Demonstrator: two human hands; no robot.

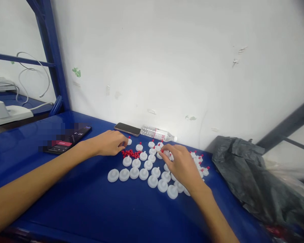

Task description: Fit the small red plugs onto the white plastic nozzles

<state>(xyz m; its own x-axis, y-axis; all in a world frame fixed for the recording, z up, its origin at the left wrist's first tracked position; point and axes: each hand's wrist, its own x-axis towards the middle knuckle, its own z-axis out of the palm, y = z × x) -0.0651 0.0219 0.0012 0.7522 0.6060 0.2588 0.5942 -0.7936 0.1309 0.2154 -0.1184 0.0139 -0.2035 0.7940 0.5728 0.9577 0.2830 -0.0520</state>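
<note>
discs, white with short stems, are set in loose rows toward the middle and right of the blue worktop (91,202). nearest the front edge, the bare white discs (113,175) are left without red on their stems; the rows just behind are also mostly bare. farther back, red pieces (131,154) are heaped loose among the discs, unused. red-tipped discs (139,147) are seen toward the far edge, and more are clustered toward the right edge. work looks partly done, with more bare stems than tipped ones in view; some discs are hidden by the right hand (181,163), so no exact count can be given. its thumb and forefinger are brought together at a red tip among the discs; whether it is pinched cannot be told. the left hand (112,143) is held beside a tipped disc, fingers curled in; anything gripped is hidden.

surface is glossy, smooth-looking. a lit phone (77,135) is laid toward the left; a dark phone (127,129) and a bottle on its side (158,133) are placed along the far edge. a dark plastic bag (243,172) is slumped at the right edge. behind, a white wall (167,67) is marked by peeled scraps; a blue frame (53,50) and pale cables (48,79) are seen at left.
</note>
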